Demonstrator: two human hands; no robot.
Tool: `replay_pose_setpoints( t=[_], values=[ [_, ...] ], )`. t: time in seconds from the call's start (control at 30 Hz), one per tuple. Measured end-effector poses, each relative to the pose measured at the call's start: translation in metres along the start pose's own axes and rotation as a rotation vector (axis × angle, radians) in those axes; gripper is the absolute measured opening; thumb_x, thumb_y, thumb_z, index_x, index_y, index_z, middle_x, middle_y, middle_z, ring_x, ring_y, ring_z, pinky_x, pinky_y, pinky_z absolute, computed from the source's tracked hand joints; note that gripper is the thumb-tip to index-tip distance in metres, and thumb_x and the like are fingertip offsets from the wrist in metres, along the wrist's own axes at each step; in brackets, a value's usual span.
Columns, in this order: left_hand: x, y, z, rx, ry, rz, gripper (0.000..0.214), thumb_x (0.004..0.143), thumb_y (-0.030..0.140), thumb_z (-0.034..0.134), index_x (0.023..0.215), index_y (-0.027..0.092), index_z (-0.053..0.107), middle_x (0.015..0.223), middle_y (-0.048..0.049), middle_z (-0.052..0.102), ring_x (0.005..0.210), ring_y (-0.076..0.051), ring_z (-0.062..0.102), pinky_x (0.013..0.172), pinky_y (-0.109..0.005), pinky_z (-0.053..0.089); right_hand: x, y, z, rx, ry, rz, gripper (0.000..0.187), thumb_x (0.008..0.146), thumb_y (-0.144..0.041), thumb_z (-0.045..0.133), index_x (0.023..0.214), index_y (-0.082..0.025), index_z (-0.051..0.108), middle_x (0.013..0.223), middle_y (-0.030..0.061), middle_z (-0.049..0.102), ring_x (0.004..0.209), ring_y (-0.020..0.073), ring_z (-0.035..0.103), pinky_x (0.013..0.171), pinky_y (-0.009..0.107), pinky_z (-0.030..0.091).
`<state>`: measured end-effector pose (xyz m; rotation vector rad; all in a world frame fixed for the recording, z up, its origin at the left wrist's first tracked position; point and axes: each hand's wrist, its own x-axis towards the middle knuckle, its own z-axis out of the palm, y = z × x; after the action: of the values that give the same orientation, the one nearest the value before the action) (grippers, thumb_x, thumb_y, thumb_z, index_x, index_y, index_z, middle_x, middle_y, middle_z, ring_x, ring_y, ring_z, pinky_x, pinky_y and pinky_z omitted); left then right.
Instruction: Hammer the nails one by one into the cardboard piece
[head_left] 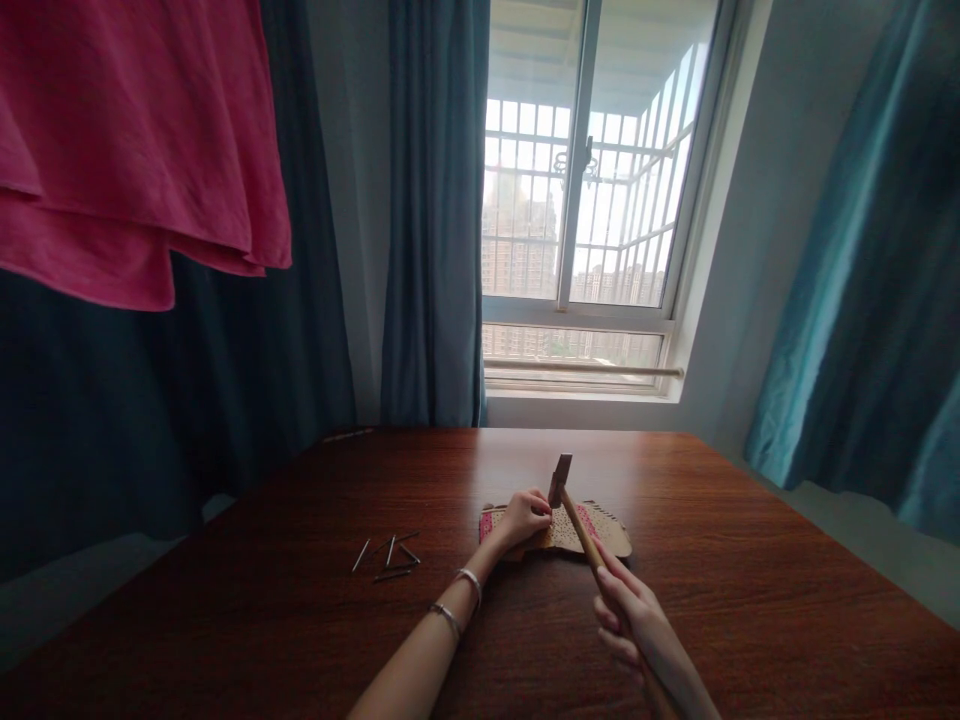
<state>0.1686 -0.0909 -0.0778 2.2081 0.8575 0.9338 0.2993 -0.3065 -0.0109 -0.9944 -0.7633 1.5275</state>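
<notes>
Head view: my right hand (637, 615) grips the hammer (583, 528) near my narrowed left hand (527, 517), which hides part of the cardboard (611, 538) on the table (255, 620); whether it holds anything, I cannot tell. Loose nails (393, 575) lie leftward, the window (525, 230) beyond.

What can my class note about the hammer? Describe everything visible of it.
The hammer has a slim, light-brown handle that looks wooden and a narrow, dark, metal-looking head. The right hand grips the handle, which slants forward and leftward, its lower part running toward the bottom edge of the picture. The head is tilted slightly, close to the left hand and over the patterned cardboard; whether it touches anything there cannot be told.
</notes>
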Motion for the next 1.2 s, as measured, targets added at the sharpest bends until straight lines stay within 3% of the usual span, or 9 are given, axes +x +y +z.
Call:
replay_pose_setpoints(
  t=[0.53, 0.73, 0.97, 1.2],
  values=[
    [-0.0008, 0.0033, -0.0026, -0.015, -0.005, 0.004, 0.015, 0.068, 0.018, 0.056, 0.070, 0.013, 0.070, 0.081, -0.0043, 0.062, 0.071, -0.013, 0.056, 0.065, -0.020, 0.042, 0.0041, -0.0079, -0.0015, 0.026, -0.057, -0.036, 0.075, 0.077, -0.043, 0.057, 0.140, -0.029, 0.019, 0.047, -0.0100, 0.041, 0.024, 0.0018, 0.025, 0.021, 0.012, 0.023],
    [-0.0009, 0.0044, -0.0017, 0.002, -0.003, -0.042, 0.015, 0.068, 0.021, 0.058, 0.071, 0.013, 0.070, 0.081, -0.0032, 0.061, 0.070, -0.012, 0.055, 0.065, -0.021, 0.042, 0.0018, -0.0006, -0.0013, 0.008, -0.010, -0.009, 0.080, 0.075, -0.043, 0.060, 0.141, -0.025, 0.019, 0.045, -0.0102, 0.040, 0.025, 0.0007, 0.025, 0.023, 0.009, 0.018],
    [-0.0017, 0.0061, -0.0024, -0.025, -0.004, -0.001, 0.015, 0.068, 0.019, 0.056, 0.069, 0.012, 0.070, 0.081, -0.0032, 0.061, 0.070, -0.012, 0.055, 0.063, -0.019, 0.041, 0.0002, -0.0041, 0.0001, 0.020, -0.034, -0.030, 0.075, 0.077, -0.041, 0.058, 0.141, -0.026, 0.020, 0.046, -0.0096, 0.040, 0.025, 0.0011, 0.025, 0.023, 0.010, 0.019],
    [-0.0018, 0.0056, -0.0030, -0.003, -0.013, -0.008, 0.016, 0.069, 0.018, 0.056, 0.071, 0.013, 0.071, 0.082, -0.0038, 0.062, 0.070, -0.012, 0.055, 0.064, -0.020, 0.041, 0.0032, -0.0054, 0.0043, 0.045, -0.017, -0.048, 0.083, 0.072, -0.045, 0.062, 0.141, -0.027, 0.019, 0.045, -0.0110, 0.038, 0.025, 0.0005, 0.021, 0.023, 0.009, 0.017]
  ],
)
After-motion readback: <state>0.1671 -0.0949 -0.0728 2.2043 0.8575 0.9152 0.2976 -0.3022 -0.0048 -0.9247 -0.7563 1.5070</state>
